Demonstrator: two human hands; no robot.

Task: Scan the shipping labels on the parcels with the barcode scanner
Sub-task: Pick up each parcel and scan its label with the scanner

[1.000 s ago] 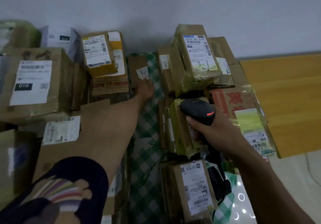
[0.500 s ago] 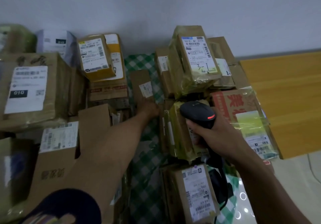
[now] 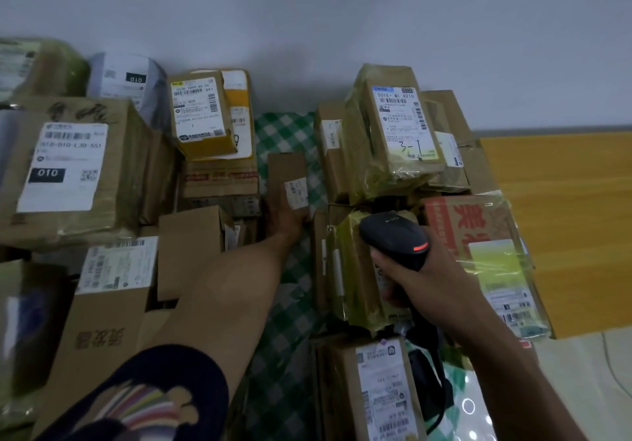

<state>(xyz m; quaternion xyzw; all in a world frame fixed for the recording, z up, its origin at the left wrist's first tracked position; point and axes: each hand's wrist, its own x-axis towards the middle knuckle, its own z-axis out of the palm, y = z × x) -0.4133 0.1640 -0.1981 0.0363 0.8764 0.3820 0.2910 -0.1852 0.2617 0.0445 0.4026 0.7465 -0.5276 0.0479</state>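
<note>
My left hand [image 3: 286, 219] grips the near end of a small flat brown parcel [image 3: 285, 175] in the gap between the two piles, its white label [image 3: 297, 193] facing up. My right hand [image 3: 427, 280] holds the black barcode scanner [image 3: 395, 237] by its handle, head pointing forward and left, a red light on its side. The scanner hovers over a yellow-taped parcel [image 3: 349, 269] on the right pile. The small parcel lies left of the scanner head, apart from it.
Stacked cardboard parcels fill the left side, among them a big box with a 010 label [image 3: 65, 167] and a yellow-taped box [image 3: 200, 115]. A tall taped parcel [image 3: 396, 129] tops the right pile. A green checked cloth [image 3: 287, 321] lies between. An orange wooden surface [image 3: 564, 218] is at right.
My left hand has drawn back toward me, bringing the small brown parcel nearer along the checked cloth. The scanner hand has stayed almost still.
</note>
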